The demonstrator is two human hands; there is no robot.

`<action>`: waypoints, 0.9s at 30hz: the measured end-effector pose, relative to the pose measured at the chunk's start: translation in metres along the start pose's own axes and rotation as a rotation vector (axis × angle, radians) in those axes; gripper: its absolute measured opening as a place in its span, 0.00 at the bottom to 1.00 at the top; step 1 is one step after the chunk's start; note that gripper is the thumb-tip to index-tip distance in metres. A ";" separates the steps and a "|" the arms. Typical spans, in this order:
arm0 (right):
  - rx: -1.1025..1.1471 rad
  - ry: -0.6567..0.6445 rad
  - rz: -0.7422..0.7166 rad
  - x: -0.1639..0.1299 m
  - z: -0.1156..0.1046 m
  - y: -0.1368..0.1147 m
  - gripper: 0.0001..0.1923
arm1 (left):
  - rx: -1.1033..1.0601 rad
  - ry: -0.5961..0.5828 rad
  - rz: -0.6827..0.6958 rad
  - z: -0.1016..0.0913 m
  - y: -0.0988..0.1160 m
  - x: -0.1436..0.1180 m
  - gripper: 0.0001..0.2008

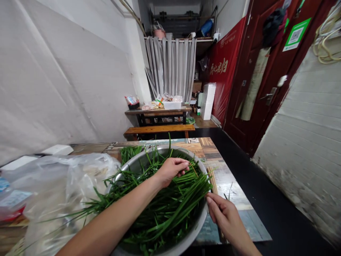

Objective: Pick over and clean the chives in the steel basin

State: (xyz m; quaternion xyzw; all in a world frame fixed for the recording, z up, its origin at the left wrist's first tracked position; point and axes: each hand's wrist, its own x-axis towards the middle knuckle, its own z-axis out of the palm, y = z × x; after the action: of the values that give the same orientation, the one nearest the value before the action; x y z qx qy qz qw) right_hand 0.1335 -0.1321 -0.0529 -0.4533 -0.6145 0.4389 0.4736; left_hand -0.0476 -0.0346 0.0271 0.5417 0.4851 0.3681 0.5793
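Right hand (pixel 226 213) sits nearest me at the metal basin's (pixel 198 222) near rim, fingers drawn together and touching the ends of the garlic chives (pixel 170 204) piled inside; I can't tell if it pinches a stalk. Left hand (pixel 172 170) reaches in over the pile, fingertips curled and pinching one thin yellowish blade. I count two hands, one basin, one heap of chives. Risk as I judge it: long leaves hang over the rim, so a tug could drag a tangle onto the table (pixel 229 185). One clear plastic bag (pixel 64 185) lies just left. Farther back, one bench (pixel 160 129).
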 end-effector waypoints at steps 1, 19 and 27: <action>-0.003 0.001 -0.002 0.000 0.000 0.000 0.16 | -0.001 0.000 0.001 0.000 -0.001 0.000 0.17; 0.055 0.013 0.030 0.000 0.001 0.005 0.18 | 0.388 -0.241 0.059 0.014 -0.002 -0.022 0.17; 0.076 0.006 0.037 -0.013 -0.001 0.006 0.17 | 0.982 0.039 0.260 -0.044 0.013 0.010 0.14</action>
State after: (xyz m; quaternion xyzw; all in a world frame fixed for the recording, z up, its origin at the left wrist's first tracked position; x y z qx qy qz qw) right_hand 0.1372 -0.1436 -0.0608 -0.4474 -0.5876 0.4692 0.4840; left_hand -0.0856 -0.0114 0.0409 0.7990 0.5403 0.1759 0.1966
